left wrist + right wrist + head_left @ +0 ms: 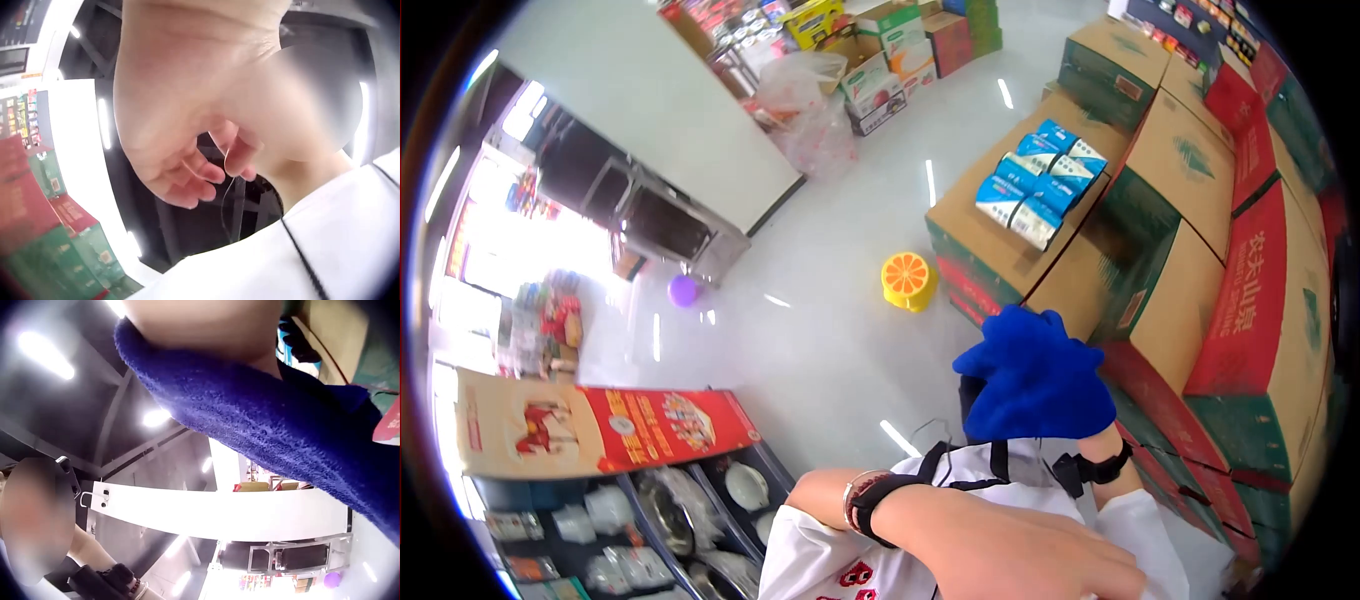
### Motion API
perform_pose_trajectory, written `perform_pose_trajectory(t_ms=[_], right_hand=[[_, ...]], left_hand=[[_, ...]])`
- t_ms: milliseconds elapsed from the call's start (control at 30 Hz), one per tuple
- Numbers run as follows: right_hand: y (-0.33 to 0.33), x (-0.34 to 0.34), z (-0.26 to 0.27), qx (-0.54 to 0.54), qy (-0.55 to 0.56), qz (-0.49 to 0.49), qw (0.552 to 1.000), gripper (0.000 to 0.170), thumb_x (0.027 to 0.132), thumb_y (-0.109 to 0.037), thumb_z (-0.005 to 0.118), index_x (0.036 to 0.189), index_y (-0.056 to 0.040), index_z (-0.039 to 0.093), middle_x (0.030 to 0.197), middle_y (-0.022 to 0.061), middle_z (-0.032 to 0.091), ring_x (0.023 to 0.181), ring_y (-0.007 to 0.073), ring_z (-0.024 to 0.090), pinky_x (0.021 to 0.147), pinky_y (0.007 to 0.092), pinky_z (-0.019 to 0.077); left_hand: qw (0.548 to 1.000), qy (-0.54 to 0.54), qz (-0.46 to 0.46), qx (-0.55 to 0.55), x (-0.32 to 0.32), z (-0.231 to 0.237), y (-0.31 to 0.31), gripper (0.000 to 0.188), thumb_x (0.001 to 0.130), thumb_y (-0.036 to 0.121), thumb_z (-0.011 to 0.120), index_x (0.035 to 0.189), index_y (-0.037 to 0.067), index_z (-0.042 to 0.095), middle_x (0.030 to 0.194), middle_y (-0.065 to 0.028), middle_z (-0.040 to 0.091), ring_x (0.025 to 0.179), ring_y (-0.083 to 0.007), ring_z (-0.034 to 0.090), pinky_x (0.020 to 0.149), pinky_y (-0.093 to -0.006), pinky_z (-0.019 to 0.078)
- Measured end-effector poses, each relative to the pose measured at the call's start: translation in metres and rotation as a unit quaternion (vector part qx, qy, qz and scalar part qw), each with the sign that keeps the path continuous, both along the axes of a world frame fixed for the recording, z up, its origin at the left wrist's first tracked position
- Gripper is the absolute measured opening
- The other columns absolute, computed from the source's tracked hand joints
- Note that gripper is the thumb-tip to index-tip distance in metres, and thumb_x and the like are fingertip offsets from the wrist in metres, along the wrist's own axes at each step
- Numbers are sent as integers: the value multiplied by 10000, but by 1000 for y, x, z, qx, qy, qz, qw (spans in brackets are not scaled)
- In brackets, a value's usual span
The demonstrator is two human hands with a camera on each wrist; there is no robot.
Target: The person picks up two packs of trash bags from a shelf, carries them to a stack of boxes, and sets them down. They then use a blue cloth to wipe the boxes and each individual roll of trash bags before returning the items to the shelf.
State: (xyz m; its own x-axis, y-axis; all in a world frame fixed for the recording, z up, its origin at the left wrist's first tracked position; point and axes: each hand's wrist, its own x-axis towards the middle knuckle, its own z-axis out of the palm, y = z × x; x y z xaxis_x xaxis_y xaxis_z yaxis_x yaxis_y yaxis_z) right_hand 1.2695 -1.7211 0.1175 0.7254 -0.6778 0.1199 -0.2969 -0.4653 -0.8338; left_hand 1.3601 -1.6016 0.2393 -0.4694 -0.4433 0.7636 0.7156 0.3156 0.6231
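Observation:
A blue fuzzy cloth (1040,375) covers my right hand (1103,446), leaving only bare skin by the wrist strap. Its fingers are hidden beneath the fabric, so I cannot tell how they lie. Up close in the right wrist view, the cloth (244,415) wraps across the palm side and spreads outward. My left hand (1040,550) is in front of the white shirt (825,560), back facing up. The left wrist view shows its fingers (187,187) loosely bent, with nothing held between them.
Stacked drink cartons (1160,170) fill the right side, with blue-and-white packs (1040,180) on top. A yellow stool (908,280) with an orange-slice top and a purple ball (683,290) are on the grey floor. A shelf of wrapped goods (630,530) stands lower left.

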Motion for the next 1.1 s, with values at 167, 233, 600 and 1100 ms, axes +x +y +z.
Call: perform_pose_trajectory(t_ms=[167, 233, 600, 1100], right_hand=[[-55, -18, 3, -85, 68, -53, 993, 267, 944, -192, 564, 1167, -48, 596, 985, 56, 628, 973, 185, 577, 825, 300, 462], [-68, -26, 4, -200, 170, -64, 963, 258, 938, -188, 564, 1155, -53, 599, 967, 52, 629, 952, 181, 578, 807, 296, 464], [-121, -44, 1, 278, -24, -126, 952, 288, 1059, -215, 400, 1240, -54, 555, 1158, 60, 614, 1056, 129, 563, 1007, 265, 396], [-96, -51, -103, 466, -300, -163, 816, 797, 978, -663, 323, 1503, -65, 271, 1487, 127, 406, 1371, 230, 409, 1201, 334, 266]], left_hand=[[918, -372, 136, 39, 53, -44, -104, 172, 889, 52, 603, 1040, 57, 685, 1141, -125, 621, 1088, -304, 593, 889, -403, 498], [892, -363, 236, 129, 74, -71, -143, 218, 854, -49, 600, 1029, 43, 693, 1103, -122, 644, 1058, -293, 619, 874, -368, 509], [605, -588, 533, -64, 165, -237, -303, 658, 789, 57, 675, 1419, 56, 486, 1427, -162, 507, 1302, -385, 475, 1093, -474, 398], [476, -689, 513, -190, 174, -259, -278, 797, 631, 209, 884, 1349, 115, 551, 1309, -111, 580, 1276, -333, 504, 1096, -502, 349]])
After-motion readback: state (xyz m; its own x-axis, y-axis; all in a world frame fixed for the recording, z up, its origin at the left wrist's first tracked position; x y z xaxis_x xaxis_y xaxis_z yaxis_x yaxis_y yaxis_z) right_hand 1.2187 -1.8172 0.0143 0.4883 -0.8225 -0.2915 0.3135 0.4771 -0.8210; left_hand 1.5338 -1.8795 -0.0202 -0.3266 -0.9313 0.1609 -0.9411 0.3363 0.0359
